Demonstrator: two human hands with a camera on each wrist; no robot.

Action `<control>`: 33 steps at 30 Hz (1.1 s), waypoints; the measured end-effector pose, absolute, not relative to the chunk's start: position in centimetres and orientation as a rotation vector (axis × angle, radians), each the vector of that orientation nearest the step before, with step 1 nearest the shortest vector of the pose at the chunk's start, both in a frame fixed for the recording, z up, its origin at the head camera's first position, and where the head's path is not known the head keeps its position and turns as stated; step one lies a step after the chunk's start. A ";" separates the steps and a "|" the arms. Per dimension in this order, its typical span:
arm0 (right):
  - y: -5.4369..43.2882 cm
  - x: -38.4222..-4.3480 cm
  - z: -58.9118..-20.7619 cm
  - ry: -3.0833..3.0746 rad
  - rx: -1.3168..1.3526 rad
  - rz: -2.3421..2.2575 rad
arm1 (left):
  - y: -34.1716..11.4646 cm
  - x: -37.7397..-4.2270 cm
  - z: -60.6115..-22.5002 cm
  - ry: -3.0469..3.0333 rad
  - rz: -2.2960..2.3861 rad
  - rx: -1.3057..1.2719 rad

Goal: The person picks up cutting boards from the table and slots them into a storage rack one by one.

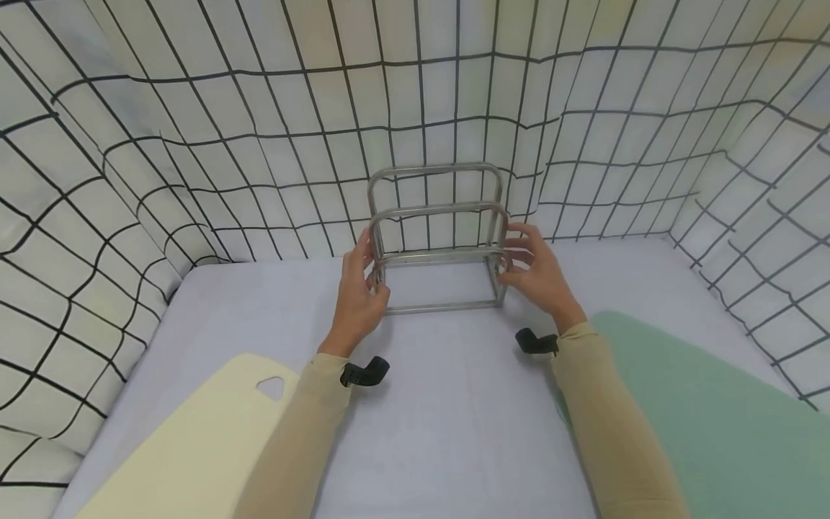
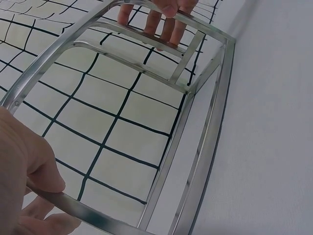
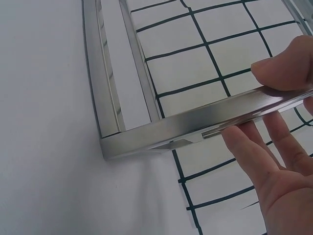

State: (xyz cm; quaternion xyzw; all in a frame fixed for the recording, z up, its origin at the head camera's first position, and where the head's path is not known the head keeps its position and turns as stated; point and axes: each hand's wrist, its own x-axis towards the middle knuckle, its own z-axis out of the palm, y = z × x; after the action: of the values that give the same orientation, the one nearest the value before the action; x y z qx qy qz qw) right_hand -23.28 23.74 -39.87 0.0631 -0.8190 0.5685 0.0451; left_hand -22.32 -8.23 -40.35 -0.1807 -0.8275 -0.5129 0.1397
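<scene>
A silver metal rack (image 1: 441, 257) of several rounded upright loops stands on the white tabletop, near its back edge. My left hand (image 1: 360, 294) grips the rack's left side, thumb at the front bar and fingers farther back. On the opposite side my right hand (image 1: 535, 272) holds the frame between thumb and fingers. In the left wrist view the left thumb (image 2: 46, 171) lies over a flat bar of the rack (image 2: 98, 218). The right wrist view has the right thumb (image 3: 286, 68) above the side bar (image 3: 195, 120) and the fingers below it.
A cream cutting board (image 1: 194, 440) with a cut-out hole lies at the left, partly under the left forearm. The green board (image 1: 707, 411) lies at the right, beside the right forearm. Black wire grid panels (image 1: 311, 130) backed with white cloth surround the table.
</scene>
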 end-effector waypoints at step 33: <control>24.2 -23.1 -39.6 -2.526 0.237 1.707 | -8.3 -22.3 -40.3 -2.404 -1.459 -0.526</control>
State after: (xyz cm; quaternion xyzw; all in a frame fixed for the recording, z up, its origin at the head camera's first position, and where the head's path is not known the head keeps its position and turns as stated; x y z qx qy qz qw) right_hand -23.09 24.16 -39.55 0.0775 -0.8253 0.5578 0.0418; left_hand -22.33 -8.26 -40.31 -0.1820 -0.8321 -0.5049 0.1399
